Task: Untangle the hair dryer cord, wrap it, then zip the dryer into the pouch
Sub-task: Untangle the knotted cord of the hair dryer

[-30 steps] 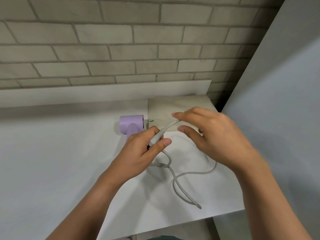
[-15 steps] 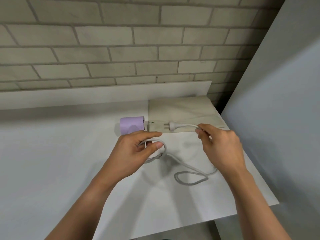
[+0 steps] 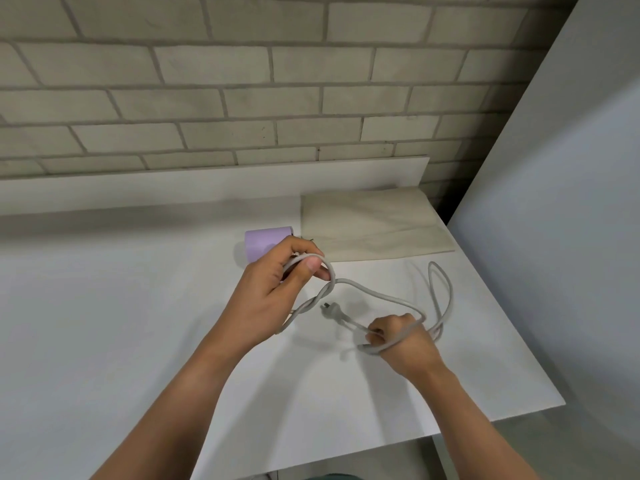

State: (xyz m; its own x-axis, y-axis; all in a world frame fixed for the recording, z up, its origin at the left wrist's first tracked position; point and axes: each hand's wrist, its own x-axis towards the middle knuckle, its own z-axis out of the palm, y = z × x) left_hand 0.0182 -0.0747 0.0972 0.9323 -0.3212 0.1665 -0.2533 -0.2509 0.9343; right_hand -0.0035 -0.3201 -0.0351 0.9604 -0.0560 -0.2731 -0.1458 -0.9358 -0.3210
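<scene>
Since the earlier frame, your right hand (image 3: 403, 341) has drawn back from the pouch (image 3: 374, 230) toward the near right part of the table (image 3: 104, 323), taking the plug (image 3: 332, 311) with it.

Head view, findings:
- Your right hand's fingers are curled round the cord (image 3: 377, 296) just behind the plug, which points left. One strand crosses over the back of that hand.
- Your left hand (image 3: 277, 289) pinches a loop of cord between thumb and fingers, raised over the surface at mid-depth.
- Below your left hand two strands are twisted round each other. Past your right hand a long loop reaches toward the right edge.
- You have the hair dryer (image 3: 263, 242), lilac, toward the far edge, partly hidden behind your left hand and just left of the pouch.
- That pouch, beige, lies flat in the far right corner. Whether its zip is open cannot be told.
- A brick wall (image 3: 242, 98) stands behind the far edge.
</scene>
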